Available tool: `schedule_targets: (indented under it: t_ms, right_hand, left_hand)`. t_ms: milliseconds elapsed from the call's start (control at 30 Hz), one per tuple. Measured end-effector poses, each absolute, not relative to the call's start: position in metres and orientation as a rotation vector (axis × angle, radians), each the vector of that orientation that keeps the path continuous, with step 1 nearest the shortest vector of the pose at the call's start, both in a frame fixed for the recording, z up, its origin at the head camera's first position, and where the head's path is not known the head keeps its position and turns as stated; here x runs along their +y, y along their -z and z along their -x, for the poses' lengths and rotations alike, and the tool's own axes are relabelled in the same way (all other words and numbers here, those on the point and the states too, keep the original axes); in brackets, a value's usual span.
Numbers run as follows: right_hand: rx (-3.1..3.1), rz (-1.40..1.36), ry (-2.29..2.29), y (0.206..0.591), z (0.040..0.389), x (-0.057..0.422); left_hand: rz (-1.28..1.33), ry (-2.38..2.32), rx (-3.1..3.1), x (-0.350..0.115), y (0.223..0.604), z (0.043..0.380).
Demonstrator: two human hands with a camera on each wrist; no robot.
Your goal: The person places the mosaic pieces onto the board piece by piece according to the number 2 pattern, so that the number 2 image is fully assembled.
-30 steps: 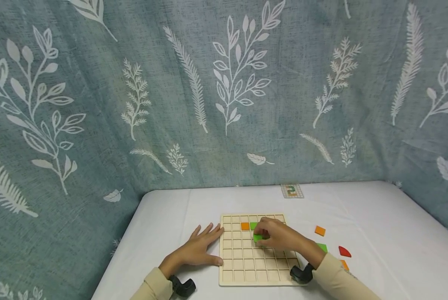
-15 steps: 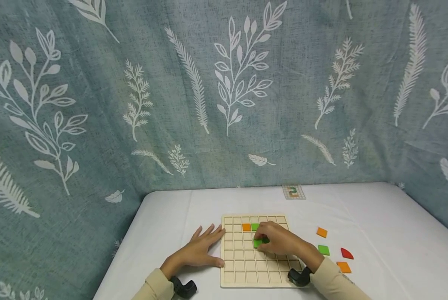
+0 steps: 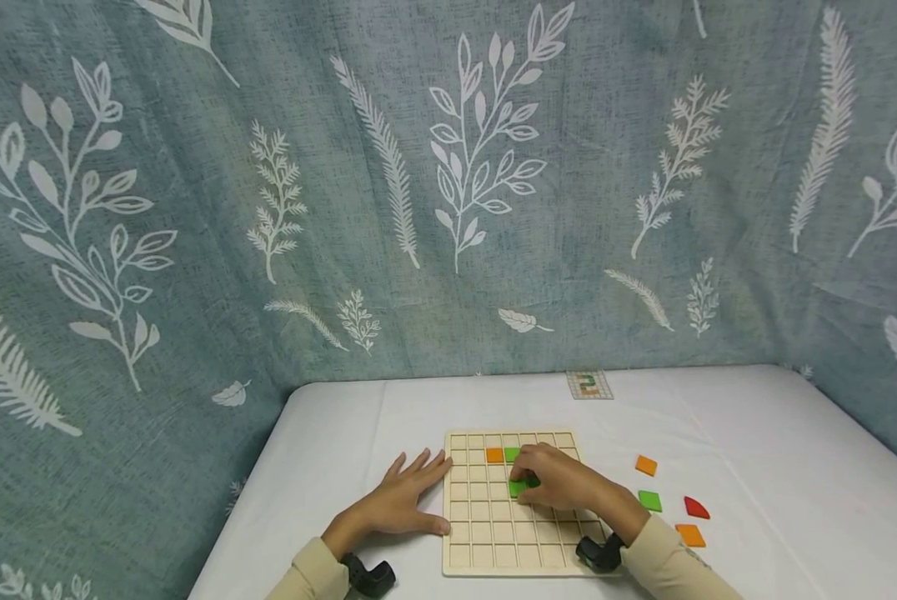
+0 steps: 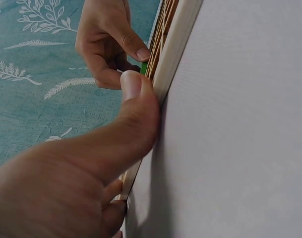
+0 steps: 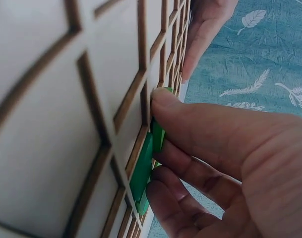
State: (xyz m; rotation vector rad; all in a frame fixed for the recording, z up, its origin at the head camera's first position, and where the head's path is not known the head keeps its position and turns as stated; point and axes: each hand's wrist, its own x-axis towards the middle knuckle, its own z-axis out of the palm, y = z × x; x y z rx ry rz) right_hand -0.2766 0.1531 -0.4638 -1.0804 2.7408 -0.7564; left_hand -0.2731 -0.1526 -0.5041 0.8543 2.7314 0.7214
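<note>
Partner: What changed in the last second?

Me: The green tile (image 3: 518,488) pinched between the thumb and fingers of my right hand (image 3: 555,478) has come a little toward the near edge of the tabletop (image 3: 433,407). Over the last half-second it has hardly shifted. My forearm has also uncovered the loose tiles nearer the right edge: green (image 3: 650,501) and orange (image 3: 691,535) now show whole.

Partner: Meaning?

Me: My judgement: I am past carrying and into fitting the tile to its square on the board (image 3: 481,533), which lies left of the tabletop's middle.

Partner: Left hand (image 3: 407,498)?

Me: Spread and holding nothing; thumb and fingertips touch the side of the board facing the tabletop's left edge, I suppose to steady it.

Partner: What can't you make out?

Me: Whether the pinched tile is seated; my fingers cover its far side. A darker green tile (image 5: 142,168) beside it shows in the right wrist view, but its square is unclear. My forearm and the black wrist camera (image 3: 600,553) hide the board's near right corner. The patterned card (image 3: 589,384) at the far edge is too small to read. The near edge is out of frame.
</note>
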Motion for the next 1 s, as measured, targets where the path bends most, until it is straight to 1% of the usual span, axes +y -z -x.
schedule_targets:
  t_ms: [400, 1000]
  right_hand:
    - [2.766, 1.016, 0.728, 0.4634, 0.2746, 0.1517]
    - [2.805, 1.022, 0.641, 0.4613, 0.2706, 0.1492]
  left_hand:
    - [-0.856, -0.723, 2.731, -0.1528, 0.5049, 0.2729]
    - [-0.870, -0.719, 2.732, -0.1545, 0.5079, 0.2749]
